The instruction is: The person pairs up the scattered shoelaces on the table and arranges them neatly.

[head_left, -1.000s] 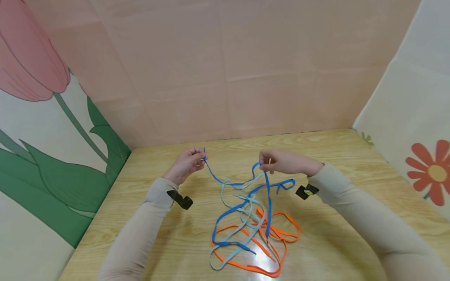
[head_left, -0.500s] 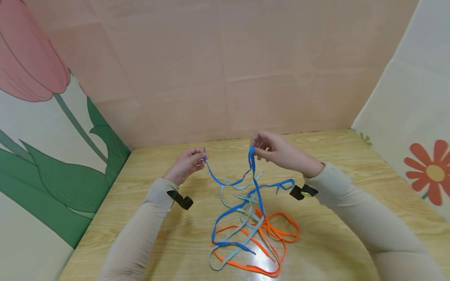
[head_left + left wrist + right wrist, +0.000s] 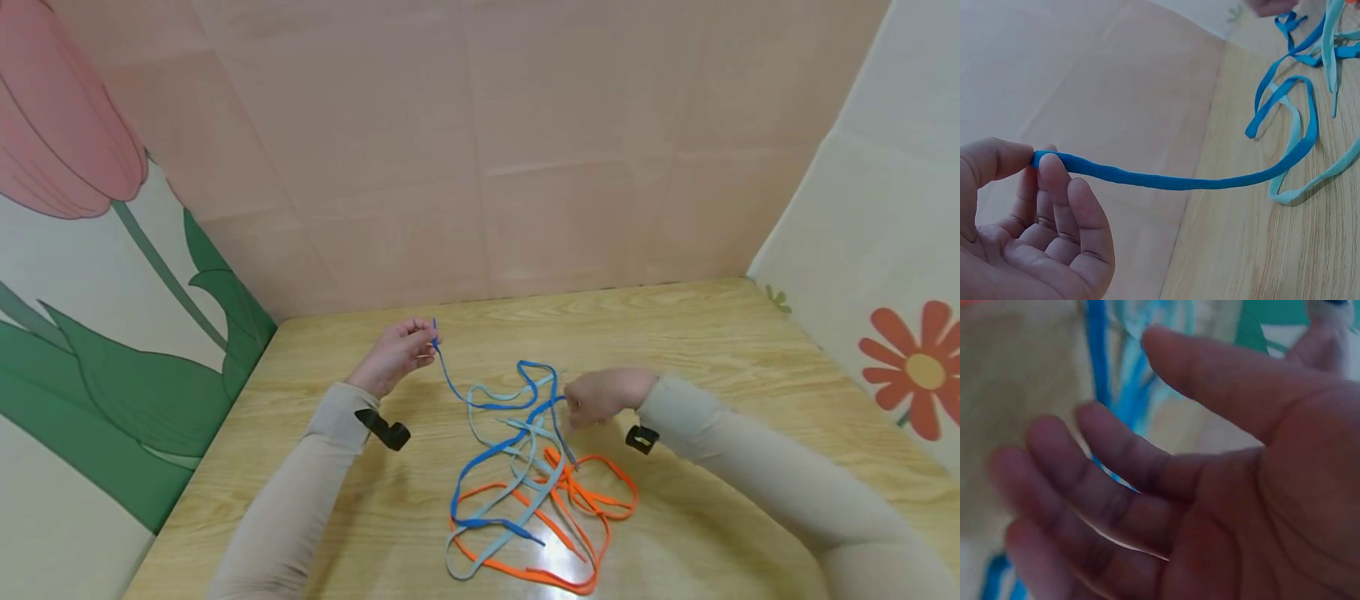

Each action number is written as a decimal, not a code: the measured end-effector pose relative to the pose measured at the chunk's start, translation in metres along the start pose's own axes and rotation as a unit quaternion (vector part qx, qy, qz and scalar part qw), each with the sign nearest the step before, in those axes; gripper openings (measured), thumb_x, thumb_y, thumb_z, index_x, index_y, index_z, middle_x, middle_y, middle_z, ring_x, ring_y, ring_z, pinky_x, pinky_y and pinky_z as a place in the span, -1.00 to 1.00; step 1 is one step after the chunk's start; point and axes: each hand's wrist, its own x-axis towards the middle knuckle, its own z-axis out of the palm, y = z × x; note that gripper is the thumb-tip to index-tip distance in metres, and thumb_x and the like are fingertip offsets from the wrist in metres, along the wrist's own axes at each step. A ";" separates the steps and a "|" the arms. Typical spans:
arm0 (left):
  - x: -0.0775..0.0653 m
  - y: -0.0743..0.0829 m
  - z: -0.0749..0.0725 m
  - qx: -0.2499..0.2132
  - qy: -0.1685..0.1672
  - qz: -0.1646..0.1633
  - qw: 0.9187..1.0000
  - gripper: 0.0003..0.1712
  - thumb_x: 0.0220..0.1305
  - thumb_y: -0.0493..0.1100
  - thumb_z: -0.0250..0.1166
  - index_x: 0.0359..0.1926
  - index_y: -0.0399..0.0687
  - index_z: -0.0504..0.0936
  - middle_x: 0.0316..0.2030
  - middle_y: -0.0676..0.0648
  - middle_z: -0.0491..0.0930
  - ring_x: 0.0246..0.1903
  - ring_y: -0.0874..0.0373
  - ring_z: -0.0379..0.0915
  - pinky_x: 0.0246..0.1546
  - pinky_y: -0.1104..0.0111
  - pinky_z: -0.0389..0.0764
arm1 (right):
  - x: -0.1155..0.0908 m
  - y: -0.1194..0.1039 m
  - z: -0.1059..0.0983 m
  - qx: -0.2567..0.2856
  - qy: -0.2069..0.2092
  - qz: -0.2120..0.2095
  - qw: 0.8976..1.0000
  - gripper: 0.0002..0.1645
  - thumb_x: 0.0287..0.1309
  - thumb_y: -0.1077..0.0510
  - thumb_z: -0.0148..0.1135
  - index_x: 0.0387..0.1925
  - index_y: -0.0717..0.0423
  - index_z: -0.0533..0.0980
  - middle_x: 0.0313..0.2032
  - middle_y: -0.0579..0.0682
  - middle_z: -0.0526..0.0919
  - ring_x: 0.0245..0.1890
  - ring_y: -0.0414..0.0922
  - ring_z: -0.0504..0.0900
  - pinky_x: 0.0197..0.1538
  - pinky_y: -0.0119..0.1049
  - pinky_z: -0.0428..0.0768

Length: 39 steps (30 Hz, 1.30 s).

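My left hand (image 3: 397,354) pinches one end of a flat blue shoelace (image 3: 1166,182) between thumb and fingers. From there the lace sags through the air to the table, where it runs into a loose tangle. My right hand (image 3: 606,395) is low over the right side of the tangle. Its thumb and fingers stand apart in the right wrist view, with blue strands behind them and nothing gripped. A pale blue-green shoelace (image 3: 1285,197) winds among the blue strands. Nearer me lies an orange shoelace (image 3: 620,472), looped and partly crossed by the other laces.
The laces lie on a wood-grain table (image 3: 300,467). Behind it rises a plain pinkish wall covering (image 3: 480,167), with flower-printed panels at left and right. A small black wrist mount (image 3: 384,429) sits below my left wrist, another (image 3: 641,439) below the right.
My right hand lifted a length of blue shoelace, then let it go and came down to the right of the tangle. The dropped part lies in a bend. My left hand kept its place and pinch.
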 end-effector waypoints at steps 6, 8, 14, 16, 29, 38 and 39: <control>0.001 0.000 -0.001 -0.004 0.005 0.002 1.000 -0.93 0.42 -0.23 0.13 -0.28 -0.05 0.45 -0.30 0.03 0.55 -0.42 0.25 0.46 -0.27 0.44 0.59 | 0.001 -0.010 0.028 -0.041 -0.020 -0.023 0.999 -0.54 0.16 -0.01 0.29 -0.74 -0.08 0.31 -0.76 -0.24 0.29 -0.73 -0.31 0.20 -0.59 -0.45 0.16; 0.001 0.000 -0.001 -0.004 0.008 0.001 1.000 -0.94 0.41 -0.22 0.14 -0.27 -0.06 0.46 -0.30 0.02 0.56 -0.41 0.23 0.47 -0.26 0.44 0.59 | 0.002 -0.012 0.032 -0.047 -0.008 -0.035 0.998 -0.52 0.20 0.05 0.25 -0.77 -0.09 0.30 -0.77 -0.24 0.28 -0.73 -0.30 0.18 -0.60 -0.44 0.15; 0.001 0.000 -0.001 0.009 0.010 -0.002 1.000 -0.95 0.42 -0.22 0.13 -0.23 -0.07 0.45 -0.31 0.05 0.56 -0.37 0.20 0.46 -0.24 0.43 0.60 | 0.004 -0.014 0.035 -0.017 0.027 -0.007 0.999 -0.54 0.41 0.04 0.02 -0.67 0.00 0.34 -0.71 -0.17 0.29 -0.69 -0.25 0.20 -0.55 -0.39 0.21; 0.001 0.000 0.000 0.010 0.007 -0.001 1.000 -0.96 0.42 -0.22 0.12 -0.23 -0.07 0.44 -0.32 0.06 0.56 -0.37 0.20 0.46 -0.25 0.43 0.59 | 0.006 -0.015 0.037 -0.014 0.043 0.012 0.999 -0.54 0.40 -0.01 0.04 -0.65 0.00 0.35 -0.70 -0.16 0.30 -0.68 -0.25 0.22 -0.55 -0.39 0.22; 0.000 0.003 -0.003 -0.016 0.002 0.000 1.000 -0.96 0.43 -0.24 0.11 -0.23 -0.07 0.48 -0.31 0.03 0.54 -0.42 0.27 0.44 -0.24 0.46 0.57 | -0.001 -0.010 0.037 -0.028 0.068 -0.003 0.997 -0.75 0.24 0.23 0.14 -0.55 0.04 0.35 -0.61 -0.10 0.40 -0.65 -0.21 0.39 -0.56 -0.37 0.34; -0.006 0.037 -0.032 -0.097 0.043 0.072 0.992 -0.92 0.42 -0.28 0.11 -0.20 -0.09 0.55 -0.39 0.10 0.57 -0.43 0.33 0.46 -0.27 0.54 0.55 | -0.032 0.056 -0.050 0.244 0.168 -0.131 0.946 -0.90 0.38 0.29 -0.01 -0.23 0.31 0.38 -0.39 0.07 0.58 -0.39 -0.11 0.59 -0.29 -0.31 0.61; -0.007 0.043 -0.037 -0.116 0.055 0.083 0.988 -0.92 0.41 -0.27 0.12 -0.23 -0.10 0.54 -0.40 0.09 0.58 -0.44 0.33 0.47 -0.29 0.55 0.56 | -0.037 0.066 -0.061 0.273 0.184 -0.135 0.935 -0.87 0.39 0.27 0.01 -0.20 0.32 0.39 -0.36 0.06 0.59 -0.35 -0.12 0.60 -0.23 -0.31 0.63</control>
